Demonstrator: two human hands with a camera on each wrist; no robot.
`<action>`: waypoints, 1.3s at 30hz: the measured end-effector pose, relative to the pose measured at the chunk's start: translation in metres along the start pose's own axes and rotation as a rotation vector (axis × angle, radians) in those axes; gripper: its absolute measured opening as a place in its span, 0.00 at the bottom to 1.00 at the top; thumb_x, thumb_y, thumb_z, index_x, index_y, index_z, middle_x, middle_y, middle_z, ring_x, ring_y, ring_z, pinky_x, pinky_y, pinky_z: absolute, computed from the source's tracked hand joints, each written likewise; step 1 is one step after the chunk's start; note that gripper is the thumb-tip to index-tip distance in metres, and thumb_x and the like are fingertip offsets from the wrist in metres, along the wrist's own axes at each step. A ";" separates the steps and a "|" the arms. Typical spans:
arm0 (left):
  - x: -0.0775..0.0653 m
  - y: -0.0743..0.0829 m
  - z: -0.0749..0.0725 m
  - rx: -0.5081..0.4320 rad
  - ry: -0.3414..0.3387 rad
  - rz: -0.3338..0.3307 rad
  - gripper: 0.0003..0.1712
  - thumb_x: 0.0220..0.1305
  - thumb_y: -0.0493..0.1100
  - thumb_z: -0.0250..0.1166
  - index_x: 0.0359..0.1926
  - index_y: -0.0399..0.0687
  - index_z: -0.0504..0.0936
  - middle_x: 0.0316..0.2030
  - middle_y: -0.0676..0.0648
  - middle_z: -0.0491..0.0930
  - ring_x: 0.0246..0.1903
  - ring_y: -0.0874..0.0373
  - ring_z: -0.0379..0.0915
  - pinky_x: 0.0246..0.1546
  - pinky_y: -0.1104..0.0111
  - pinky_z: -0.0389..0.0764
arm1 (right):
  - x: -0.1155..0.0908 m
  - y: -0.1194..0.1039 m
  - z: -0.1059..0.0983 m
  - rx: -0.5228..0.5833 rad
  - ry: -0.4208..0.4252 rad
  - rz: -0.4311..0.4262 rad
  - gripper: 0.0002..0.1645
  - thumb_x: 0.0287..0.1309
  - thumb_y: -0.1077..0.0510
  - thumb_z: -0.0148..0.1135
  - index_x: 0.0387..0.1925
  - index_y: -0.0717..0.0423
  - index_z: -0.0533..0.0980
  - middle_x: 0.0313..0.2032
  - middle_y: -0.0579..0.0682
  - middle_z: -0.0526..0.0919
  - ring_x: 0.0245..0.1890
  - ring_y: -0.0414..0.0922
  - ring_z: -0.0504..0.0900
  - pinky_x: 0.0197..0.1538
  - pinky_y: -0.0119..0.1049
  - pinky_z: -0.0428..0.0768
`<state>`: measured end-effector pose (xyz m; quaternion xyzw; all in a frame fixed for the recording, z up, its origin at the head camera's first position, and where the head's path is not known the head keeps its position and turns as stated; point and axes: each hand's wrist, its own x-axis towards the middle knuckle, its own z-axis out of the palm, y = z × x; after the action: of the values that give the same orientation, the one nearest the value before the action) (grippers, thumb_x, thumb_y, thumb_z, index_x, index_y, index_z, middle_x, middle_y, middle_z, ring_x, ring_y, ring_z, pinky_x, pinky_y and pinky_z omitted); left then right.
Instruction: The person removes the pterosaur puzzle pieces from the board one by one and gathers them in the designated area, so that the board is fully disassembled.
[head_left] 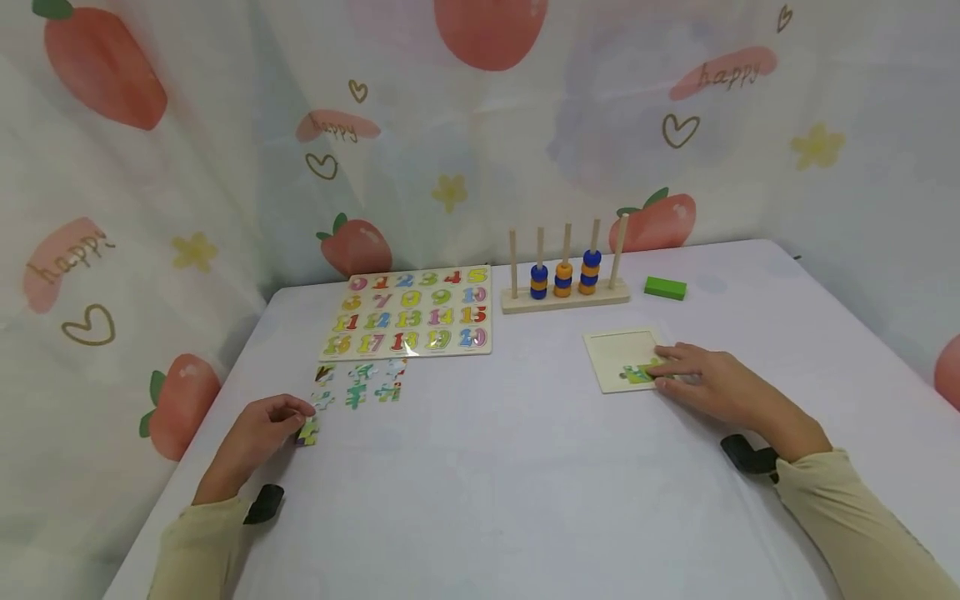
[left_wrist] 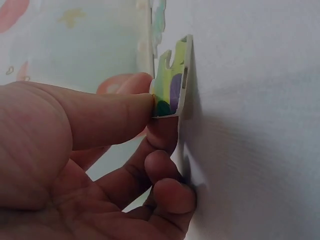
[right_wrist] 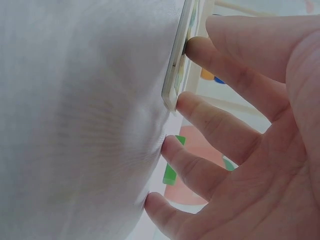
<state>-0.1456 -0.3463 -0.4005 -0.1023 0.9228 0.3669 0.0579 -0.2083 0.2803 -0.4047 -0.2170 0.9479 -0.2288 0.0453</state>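
My left hand [head_left: 258, 432] pinches a jigsaw piece [left_wrist: 169, 90], green and yellow with a purple patch, between thumb and fingers, low over the left of the table. In the left wrist view its edge is close to the cloth. Several loose jigsaw pieces [head_left: 356, 393] lie just beyond that hand. On the right, my right hand [head_left: 716, 387] rests its spread fingertips on the lower right of a square puzzle tray [head_left: 611, 348]. Green jigsaw pieces [head_left: 634, 374] lie along the tray's lower side, partly hidden by the fingers. Its outer fingertips touch the cloth in the right wrist view.
A number puzzle board [head_left: 408, 312] lies at the back left, beyond the loose pieces. Beside it stands a wooden peg stand [head_left: 566, 300] with blue and orange beads. A green block [head_left: 665, 288] is at the back right. A patterned curtain [head_left: 480, 167] hangs behind the table.
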 end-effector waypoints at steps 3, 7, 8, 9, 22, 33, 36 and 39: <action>0.001 0.000 0.002 0.013 0.011 0.001 0.10 0.77 0.35 0.60 0.51 0.38 0.86 0.49 0.38 0.83 0.48 0.44 0.73 0.45 0.59 0.75 | 0.000 0.001 -0.001 0.000 0.003 0.000 0.21 0.73 0.52 0.68 0.59 0.60 0.86 0.69 0.69 0.75 0.73 0.75 0.64 0.68 0.72 0.65; 0.001 0.001 0.004 0.034 0.026 0.011 0.10 0.77 0.36 0.60 0.51 0.39 0.86 0.49 0.38 0.82 0.48 0.43 0.74 0.46 0.56 0.74 | 0.001 0.001 -0.001 0.010 -0.004 0.004 0.21 0.73 0.52 0.68 0.60 0.60 0.86 0.70 0.69 0.74 0.73 0.75 0.63 0.69 0.72 0.64; 0.001 0.001 0.004 0.033 0.029 0.011 0.11 0.77 0.36 0.60 0.51 0.39 0.86 0.50 0.37 0.82 0.49 0.43 0.73 0.46 0.56 0.74 | 0.002 0.000 -0.001 0.011 -0.005 0.005 0.21 0.73 0.52 0.68 0.60 0.60 0.86 0.70 0.69 0.74 0.73 0.75 0.62 0.69 0.73 0.64; 0.000 0.002 0.005 0.029 0.033 0.006 0.11 0.77 0.37 0.60 0.52 0.39 0.86 0.51 0.37 0.82 0.49 0.42 0.73 0.47 0.55 0.74 | 0.002 0.000 -0.001 0.012 -0.006 0.007 0.21 0.73 0.52 0.68 0.60 0.60 0.86 0.70 0.69 0.74 0.74 0.75 0.62 0.69 0.73 0.64; 0.002 0.037 0.015 -0.153 0.102 0.005 0.21 0.83 0.46 0.56 0.68 0.46 0.80 0.56 0.37 0.78 0.52 0.45 0.70 0.44 0.61 0.75 | 0.004 -0.004 -0.005 0.009 -0.002 0.003 0.21 0.74 0.51 0.67 0.60 0.59 0.86 0.70 0.69 0.74 0.74 0.74 0.62 0.69 0.73 0.63; 0.015 0.099 0.058 -0.441 0.169 0.121 0.24 0.83 0.42 0.55 0.74 0.45 0.71 0.60 0.38 0.77 0.57 0.45 0.72 0.54 0.61 0.77 | 0.001 -0.002 -0.003 0.010 -0.008 0.027 0.22 0.74 0.51 0.67 0.61 0.59 0.85 0.71 0.68 0.74 0.74 0.74 0.62 0.69 0.73 0.63; 0.019 0.111 0.072 -0.508 0.151 0.150 0.22 0.82 0.40 0.56 0.72 0.43 0.71 0.58 0.39 0.77 0.55 0.46 0.72 0.53 0.62 0.77 | 0.000 -0.002 -0.002 0.009 -0.009 0.028 0.22 0.74 0.51 0.67 0.61 0.59 0.85 0.71 0.68 0.74 0.74 0.74 0.62 0.69 0.73 0.63; 0.021 0.123 0.087 -0.561 0.149 0.180 0.20 0.81 0.38 0.56 0.69 0.41 0.72 0.55 0.39 0.79 0.54 0.45 0.74 0.49 0.64 0.76 | 0.000 -0.002 -0.001 0.009 -0.008 0.031 0.22 0.74 0.51 0.67 0.60 0.59 0.86 0.71 0.68 0.74 0.74 0.74 0.62 0.69 0.73 0.62</action>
<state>-0.1918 -0.2019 -0.3856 -0.0586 0.7926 0.6025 -0.0734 -0.2074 0.2794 -0.4030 -0.2030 0.9499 -0.2315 0.0534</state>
